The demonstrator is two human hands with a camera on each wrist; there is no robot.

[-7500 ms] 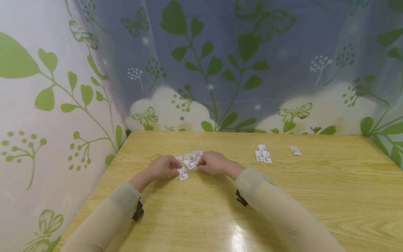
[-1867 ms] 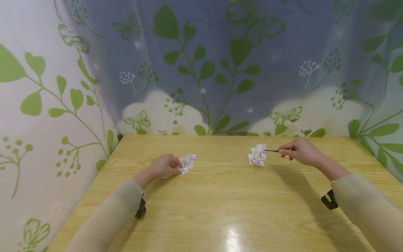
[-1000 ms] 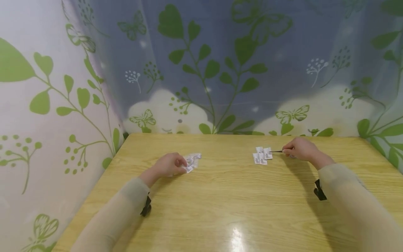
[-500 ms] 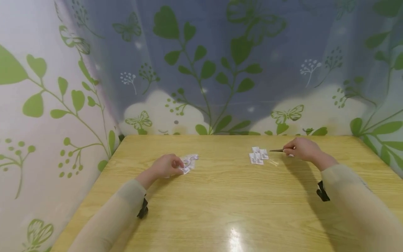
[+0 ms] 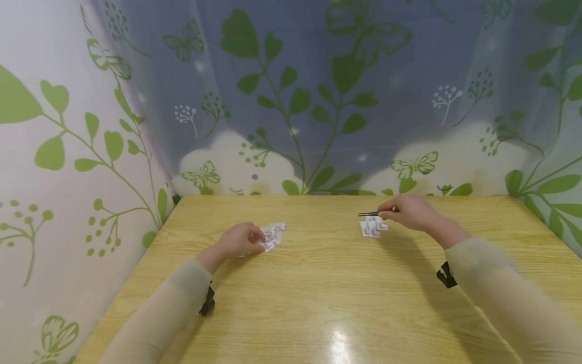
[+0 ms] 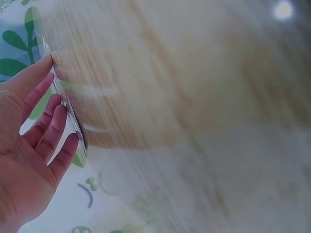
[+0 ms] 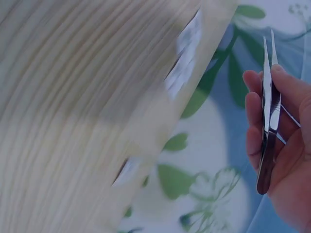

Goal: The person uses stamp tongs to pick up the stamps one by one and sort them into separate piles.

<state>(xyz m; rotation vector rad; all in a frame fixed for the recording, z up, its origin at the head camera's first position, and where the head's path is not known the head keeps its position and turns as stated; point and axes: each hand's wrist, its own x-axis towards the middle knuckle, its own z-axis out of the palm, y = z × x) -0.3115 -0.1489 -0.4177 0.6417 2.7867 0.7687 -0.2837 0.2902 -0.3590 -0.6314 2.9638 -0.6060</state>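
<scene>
My left hand [image 5: 241, 239] rests at a loose cluster of small white printed packets [image 5: 274, 233] on the left of the table, thumb and fingertips close to the nearest one. In the left wrist view the fingers of the left hand [image 6: 36, 131] are relaxed and spread, the fingertips touching the edge of a packet [image 6: 77, 124]. My right hand [image 5: 409, 211] holds metal tweezers [image 5: 369, 214] above another group of white packets [image 5: 373, 230]. In the right wrist view the tweezers [image 7: 270, 104] have their tips apart, nothing between them. The hand partly covers this group.
A light wood-grain table [image 5: 291, 293] spans the work area. Patterned cloth [image 5: 318, 126] hangs behind its far edge and along the left. In the right wrist view a lone packet [image 7: 127, 171] lies apart from the grouped packets [image 7: 186, 56].
The tweezers set a packet at the right group's right side and let it go. Over the last half second, the right hand has moved left above that group. The left hand stays at its cluster.
</scene>
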